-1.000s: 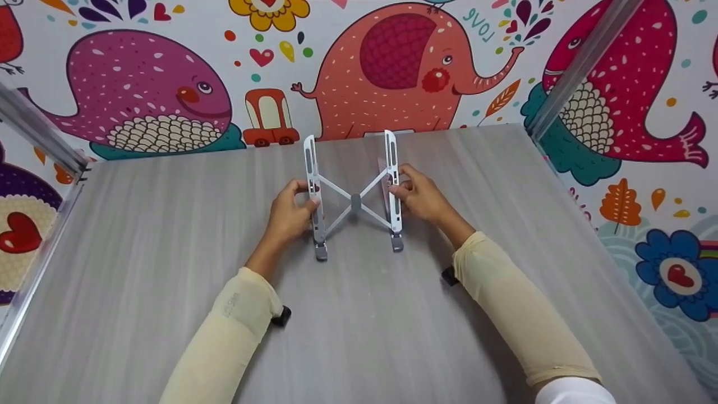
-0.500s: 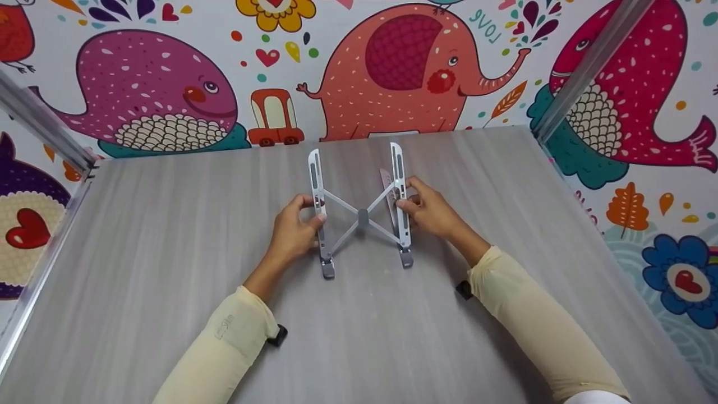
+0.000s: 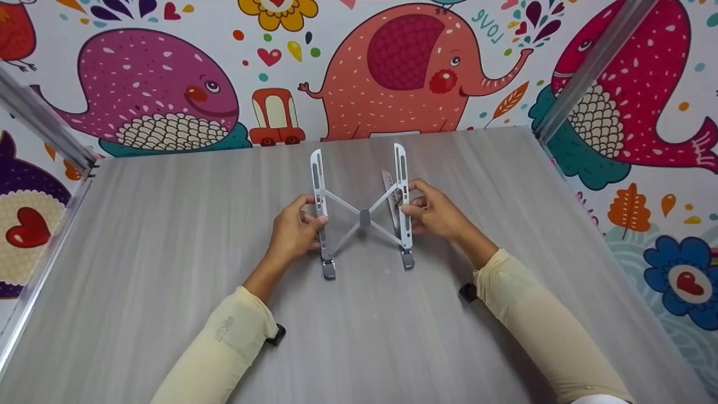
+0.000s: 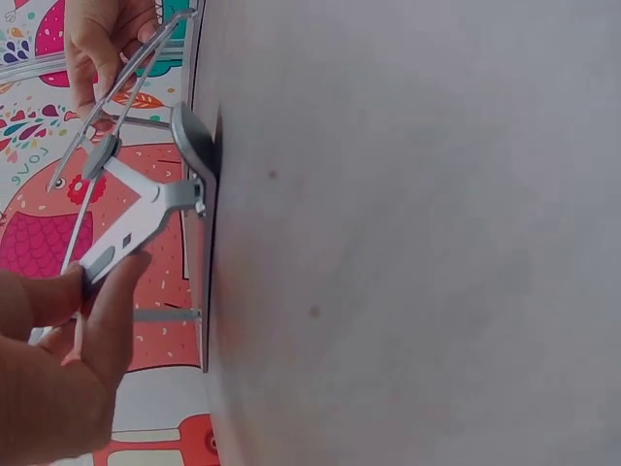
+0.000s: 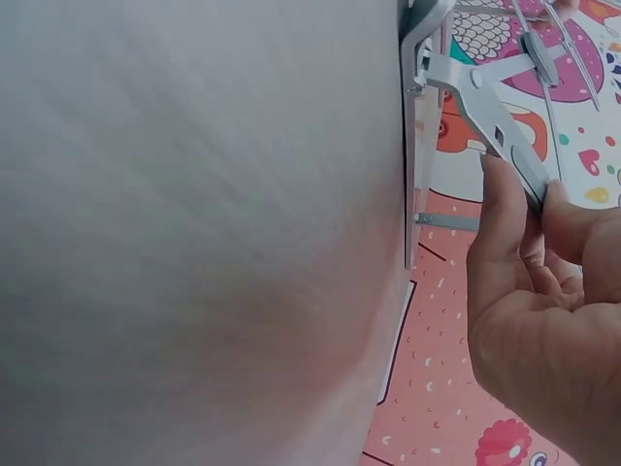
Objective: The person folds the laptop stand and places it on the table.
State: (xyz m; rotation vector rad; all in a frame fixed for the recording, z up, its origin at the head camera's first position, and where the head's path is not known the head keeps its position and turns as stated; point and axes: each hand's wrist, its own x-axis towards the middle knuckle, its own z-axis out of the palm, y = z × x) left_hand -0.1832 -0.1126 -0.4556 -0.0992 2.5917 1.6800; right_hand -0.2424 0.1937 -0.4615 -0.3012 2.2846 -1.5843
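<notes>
A silver folding laptop stand is unfolded on the table, its two long rails joined by an X-shaped brace with a grey hub. Grey hooked feet sit at the near ends of the rails. My left hand pinches the left rail between thumb and fingers. On the other side, my right hand pinches the right rail the same way. The left wrist view shows the left thumb and fingers on a raised arm above the base bar. A matching raised arm is between the right fingertips in the right wrist view.
The grey wood-grain table runs back to a wall printed with cartoon animals. Metal frame posts stand at the back corners. A black wrist device sticks out from the left sleeve.
Over the first half second the stand moved slightly toward me with both hands on it. Since then it has stayed nearly still, and the right hand has shifted slightly nearer along its rail.
</notes>
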